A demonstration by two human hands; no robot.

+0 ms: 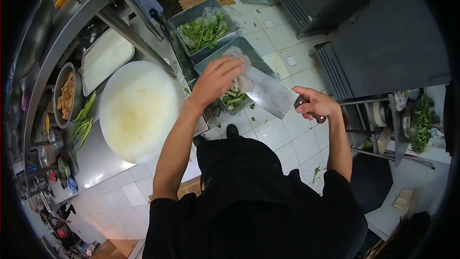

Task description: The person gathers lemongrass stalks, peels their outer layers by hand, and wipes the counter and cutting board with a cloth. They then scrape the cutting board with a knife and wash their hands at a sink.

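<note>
A large cleaver [273,92] is held out over the floor, its broad blade pointing up and left. My right hand [314,103] is closed around its dark handle. With my left hand [218,79] I hold a crumpled greyish cloth [242,64] against the far end of the blade, fingers bent over it. Below the cloth and blade stands a grey bin [261,57] with cut green scraps [234,98] in it. To the left of my left hand, a round white cutting board [139,110] with a yellowish stain lies on the steel counter.
Another bin [189,17] holds leafy greens [203,31]. Spring onions [82,124], a metal bowl of meat pieces [65,96] and a white tray [108,57] are on the counter at left. Dark cabinets [383,43] stand at right, near a shelf with herbs [422,124].
</note>
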